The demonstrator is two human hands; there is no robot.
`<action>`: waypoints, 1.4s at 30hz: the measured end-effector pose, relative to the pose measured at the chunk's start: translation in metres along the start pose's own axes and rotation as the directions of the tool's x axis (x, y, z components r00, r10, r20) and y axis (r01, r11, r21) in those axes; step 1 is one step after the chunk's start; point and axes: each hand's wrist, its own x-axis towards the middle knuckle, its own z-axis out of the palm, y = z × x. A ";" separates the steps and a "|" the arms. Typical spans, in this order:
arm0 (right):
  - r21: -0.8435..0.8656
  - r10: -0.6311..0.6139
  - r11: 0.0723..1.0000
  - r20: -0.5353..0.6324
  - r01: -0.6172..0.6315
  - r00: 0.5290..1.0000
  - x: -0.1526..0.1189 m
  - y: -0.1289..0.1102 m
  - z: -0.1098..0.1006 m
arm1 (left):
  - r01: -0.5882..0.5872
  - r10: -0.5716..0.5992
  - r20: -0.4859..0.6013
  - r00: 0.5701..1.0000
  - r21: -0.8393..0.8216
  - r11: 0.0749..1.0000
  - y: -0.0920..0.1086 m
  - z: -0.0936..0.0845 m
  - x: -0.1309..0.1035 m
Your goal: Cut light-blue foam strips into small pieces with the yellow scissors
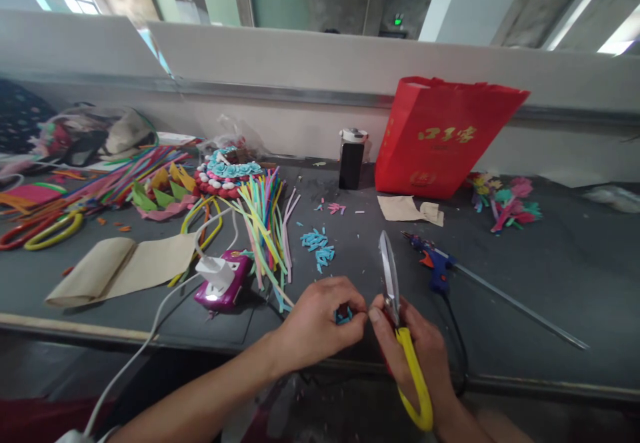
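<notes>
My left hand [327,316] is at the table's front edge, thumb and index finger pinched together; whatever is between them is too small to name. Small blue pieces [343,316] show inside the curl of its fingers. Close beside it on the right, my right hand [423,343] holds scissors [390,273] with a yellow handle, blades pointing up and away. The fingertips of both hands nearly meet. Beyond them on the table lie a pile of short blue pieces [320,248] and a few pink pieces [336,208].
A purple power socket [225,286] with a white plug and colourful strips [263,223] lie left. A blue glue gun [437,270] with a long stick lies right. Behind stand a bottle [351,160] and a red bag [440,140]. Brown paper [125,270] lies far left.
</notes>
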 end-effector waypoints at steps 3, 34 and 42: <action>-0.005 -0.021 1.000 -0.018 0.021 1.000 0.000 -0.001 0.000 | 0.044 -0.045 -0.010 0.999 -0.062 0.997 -0.001 0.001 0.000; -0.302 -0.160 0.936 0.091 0.181 0.983 -0.018 0.023 -0.001 | 0.212 -0.486 -0.083 0.870 -0.826 0.522 -0.004 -0.014 0.001; -0.327 -0.191 0.921 0.092 0.211 0.977 -0.022 0.025 -0.001 | 0.244 -0.503 -0.064 0.862 -0.816 0.523 -0.005 -0.012 0.000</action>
